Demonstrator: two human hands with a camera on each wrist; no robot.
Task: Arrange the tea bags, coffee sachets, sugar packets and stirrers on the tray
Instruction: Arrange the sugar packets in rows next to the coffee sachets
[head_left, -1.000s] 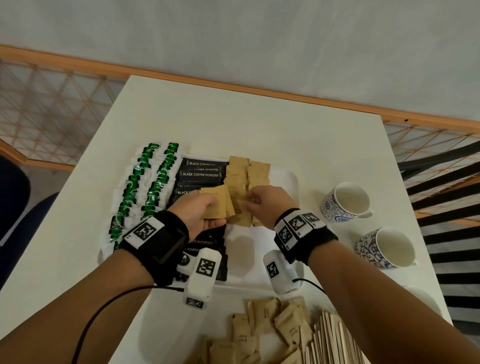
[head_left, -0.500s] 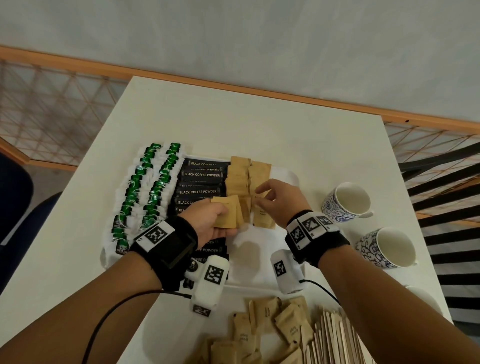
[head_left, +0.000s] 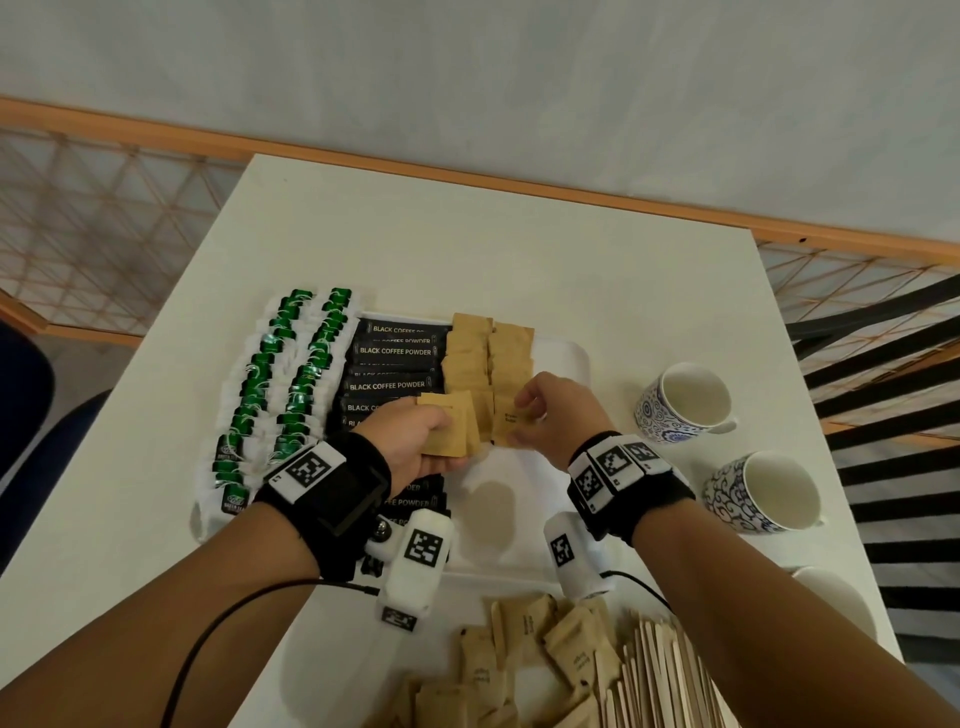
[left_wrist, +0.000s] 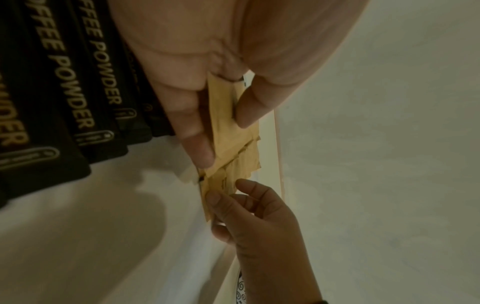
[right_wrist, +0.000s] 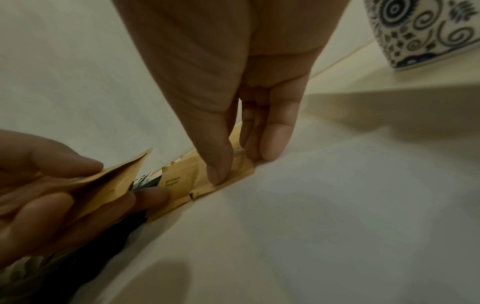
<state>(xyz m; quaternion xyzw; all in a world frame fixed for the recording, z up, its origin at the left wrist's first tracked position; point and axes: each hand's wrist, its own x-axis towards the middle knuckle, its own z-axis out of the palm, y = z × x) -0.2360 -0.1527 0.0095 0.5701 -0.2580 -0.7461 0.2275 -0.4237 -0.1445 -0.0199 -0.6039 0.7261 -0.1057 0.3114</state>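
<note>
Sugar packets (head_left: 491, 364) go in two columns on the tray (head_left: 563, 358). Our right hand (head_left: 561, 415) pinches one at the column's near end; our left hand (head_left: 415, 434) grips a spare stack (fanned). We'd overlap it evenly, edges square, then release.

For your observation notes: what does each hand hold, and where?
Left hand: small stack of sugar packets, by its near end. Right hand: single sugar packet, pinched at its right edge.
</note>
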